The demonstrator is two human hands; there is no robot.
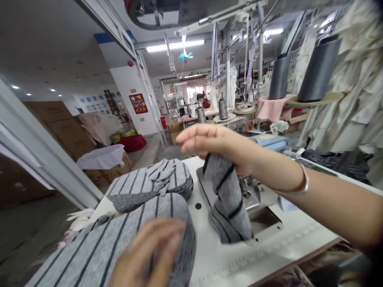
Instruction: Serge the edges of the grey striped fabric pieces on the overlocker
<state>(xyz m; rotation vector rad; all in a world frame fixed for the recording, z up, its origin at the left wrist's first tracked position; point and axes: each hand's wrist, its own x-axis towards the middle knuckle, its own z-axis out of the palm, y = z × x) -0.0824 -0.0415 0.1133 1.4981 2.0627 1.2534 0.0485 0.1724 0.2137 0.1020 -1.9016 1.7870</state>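
My right hand is raised over the sewing machine bed, fingers together and pointing left. A strip of grey fabric with black stripes rises from the bed into its palm, held there; the thumb is hidden. Motion smears my left hand, low in the view over the front stack of grey striped fabric pieces; whether it grips anything is unclear. Behind lies a second striped stack with a crumpled piece on top.
The white table has an opening beside the machine plate. Dark thread cones and pale hanging garments are at the right. A person sits at a far table. Covered boxes stand left.
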